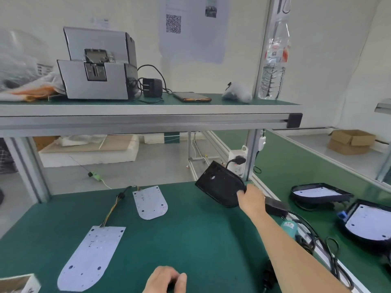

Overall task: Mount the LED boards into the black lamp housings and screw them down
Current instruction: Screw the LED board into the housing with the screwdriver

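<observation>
Two LED boards lie bare on the green desk [201, 240]: the smaller board [150, 202] sits toward the far edge and the larger board [91, 258] near the front left corner, joined by a wire harness [114, 205]. Neither is in a housing yet. The right hand [251, 197] grips an empty black lamp housing [220, 185] by its rounded end, fingers curled round the rim. It holds the housing tilted above the far right corner, probably to carry it across to the boards. The left hand [167, 279] rests at the front edge with fingers loosely curled; I cannot tell whether it holds anything. Along the right edge, under the reaching forearm, lie a black adapter [275, 205], a teal-capped tool [288, 228] and loose cables [317, 240], which a careless sweep could snag. Beyond them, on the neighbouring bench, sit a fitted housing [317, 200] and a second fitted housing [357, 237], each with a pale board inside. The shelf [148, 119] overhead carries a grey machine [97, 64], a phone [192, 97] and a bottle [275, 60].
</observation>
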Demonstrator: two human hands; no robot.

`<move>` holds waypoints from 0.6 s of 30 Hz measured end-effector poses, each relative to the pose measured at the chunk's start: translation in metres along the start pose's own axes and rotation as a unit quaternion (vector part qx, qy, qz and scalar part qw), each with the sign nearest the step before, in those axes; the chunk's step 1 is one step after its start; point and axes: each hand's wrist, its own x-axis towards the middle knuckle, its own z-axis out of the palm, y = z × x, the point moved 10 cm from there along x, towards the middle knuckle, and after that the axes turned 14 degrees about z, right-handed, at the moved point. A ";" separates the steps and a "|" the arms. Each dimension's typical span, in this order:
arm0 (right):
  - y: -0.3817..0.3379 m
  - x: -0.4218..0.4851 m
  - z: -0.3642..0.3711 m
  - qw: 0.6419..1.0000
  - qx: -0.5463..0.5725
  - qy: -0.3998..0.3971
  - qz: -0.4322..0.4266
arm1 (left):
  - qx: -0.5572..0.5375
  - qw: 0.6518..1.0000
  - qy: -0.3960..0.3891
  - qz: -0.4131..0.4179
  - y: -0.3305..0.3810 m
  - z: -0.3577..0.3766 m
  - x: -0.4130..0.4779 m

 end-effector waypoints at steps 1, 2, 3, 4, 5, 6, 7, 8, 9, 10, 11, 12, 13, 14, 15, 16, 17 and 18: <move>0.001 -0.007 0.001 0.999 0.029 -0.019 0.007 | -0.013 1.000 -0.004 -0.007 -0.002 0.000 -0.001; 0.003 -0.016 0.003 0.996 0.069 -0.047 0.018 | -0.039 0.999 0.007 -0.022 -0.006 0.001 -0.004; 0.005 -0.027 0.007 0.990 0.110 -0.082 0.033 | -0.042 0.998 0.036 -0.029 -0.010 0.000 -0.009; 0.006 -0.041 0.012 0.982 0.139 -0.121 0.047 | -0.061 0.995 0.060 -0.057 -0.014 -0.003 -0.013; 0.007 -0.056 0.018 0.973 0.153 -0.160 0.058 | -0.090 0.988 0.084 -0.091 -0.020 -0.003 -0.017; 0.007 -0.073 0.025 0.966 0.153 -0.200 0.063 | -0.132 0.978 0.092 -0.135 -0.027 0.001 -0.022; 0.007 -0.092 0.033 0.958 0.147 -0.238 0.063 | -0.170 0.964 0.098 -0.180 -0.035 0.005 -0.025; 0.007 -0.111 0.039 0.950 0.140 -0.272 0.061 | -0.199 0.950 0.099 -0.219 -0.040 0.005 -0.027; 0.008 -0.130 0.045 0.942 0.135 -0.302 0.059 | -0.216 0.939 0.100 -0.249 -0.045 0.005 -0.029; 0.009 -0.149 0.052 0.933 0.134 -0.329 0.057 | -0.234 0.928 0.102 -0.272 -0.049 0.003 -0.030; 0.011 -0.168 0.058 0.924 0.137 -0.353 0.055 | -0.260 0.914 0.103 -0.294 -0.051 0.000 -0.031; 0.012 -0.185 0.063 0.916 0.138 -0.373 0.050 | -0.288 0.898 0.105 -0.315 -0.052 -0.004 -0.031; 0.013 -0.201 0.067 0.909 0.137 -0.391 0.045 | -0.310 0.884 0.110 -0.333 -0.051 -0.008 -0.031; 0.014 -0.216 0.071 0.903 0.132 -0.407 0.041 | -0.319 0.875 0.109 -0.347 -0.053 -0.014 -0.030; 0.014 -0.227 0.073 0.897 0.124 -0.422 0.039 | -0.312 0.873 0.098 -0.361 -0.057 -0.018 -0.030; 0.014 -0.235 0.074 0.892 0.111 -0.437 0.034 | -0.299 0.873 0.082 -0.375 -0.062 -0.023 -0.031; 0.012 -0.241 0.074 0.885 0.085 -0.457 0.024 | -0.283 0.875 0.062 -0.388 -0.067 -0.028 -0.032; 0.008 -0.245 0.075 0.879 0.046 -0.475 0.006 | -0.265 0.879 0.041 -0.395 -0.073 -0.033 -0.032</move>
